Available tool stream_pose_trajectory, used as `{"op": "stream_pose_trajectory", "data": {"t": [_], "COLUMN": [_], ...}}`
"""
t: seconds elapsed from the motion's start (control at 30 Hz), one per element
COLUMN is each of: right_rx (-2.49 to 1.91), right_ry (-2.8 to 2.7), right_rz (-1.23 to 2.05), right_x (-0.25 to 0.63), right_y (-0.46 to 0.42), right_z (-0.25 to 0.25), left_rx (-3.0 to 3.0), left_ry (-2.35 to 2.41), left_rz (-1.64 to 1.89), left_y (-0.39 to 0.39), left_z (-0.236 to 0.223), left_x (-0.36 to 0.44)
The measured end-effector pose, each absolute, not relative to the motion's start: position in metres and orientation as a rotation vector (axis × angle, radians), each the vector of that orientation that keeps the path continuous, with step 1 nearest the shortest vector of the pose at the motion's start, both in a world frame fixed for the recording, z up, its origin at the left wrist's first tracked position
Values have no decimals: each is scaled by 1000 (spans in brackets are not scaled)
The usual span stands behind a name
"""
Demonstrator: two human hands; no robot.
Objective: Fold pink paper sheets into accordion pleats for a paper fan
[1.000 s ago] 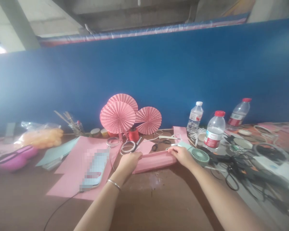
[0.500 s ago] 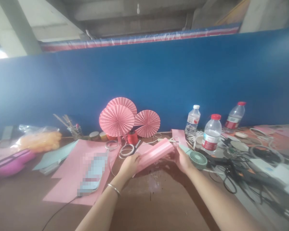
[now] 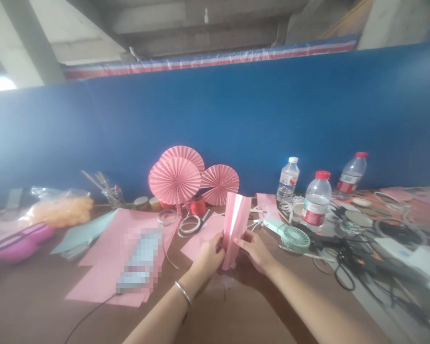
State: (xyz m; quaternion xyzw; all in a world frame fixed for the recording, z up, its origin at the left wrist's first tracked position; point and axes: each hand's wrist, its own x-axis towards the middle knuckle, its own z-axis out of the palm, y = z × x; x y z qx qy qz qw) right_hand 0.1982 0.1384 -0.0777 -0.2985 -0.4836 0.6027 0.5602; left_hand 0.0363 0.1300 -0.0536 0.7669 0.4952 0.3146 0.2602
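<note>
A pleated strip of pink paper [image 3: 234, 220] stands upright over the brown table [image 3: 215, 306], fanning slightly at its top. My left hand [image 3: 209, 258] pinches its lower end from the left, a bracelet on that wrist. My right hand [image 3: 255, 249] grips the same lower end from the right, fingers closed on the folds. Behind the strip, three finished pink paper fans [image 3: 175, 179] lean against the blue wall.
Pink paper sheets [image 3: 111, 248] lie to the left with a blurred phone on a cable. Tape rolls and scissors [image 3: 189, 223] sit just behind the hands. On the right are a small mint fan [image 3: 295, 237], water bottles [image 3: 314, 200] and tangled cables [image 3: 358, 258].
The folded pink strip went from lying flat across the table to tilted up, and now stands upright. Both hands slid together to its lower end.
</note>
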Motion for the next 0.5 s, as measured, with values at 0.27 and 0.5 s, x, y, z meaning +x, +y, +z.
{"op": "stream_pose_trajectory", "data": {"t": [0.27,0.5], "right_rx": [-540,-415], "right_ry": [-1059,-1054], "right_rz": [1569,1660], "right_x": [203,204], "right_y": [139,138], "right_z": [-77,-74], "left_rx": [2108,2273], "left_ry": [1301,1305], "left_rz": [952,936], "left_y": [126,123], "left_z": [-53,-54], "left_x": [39,40]}}
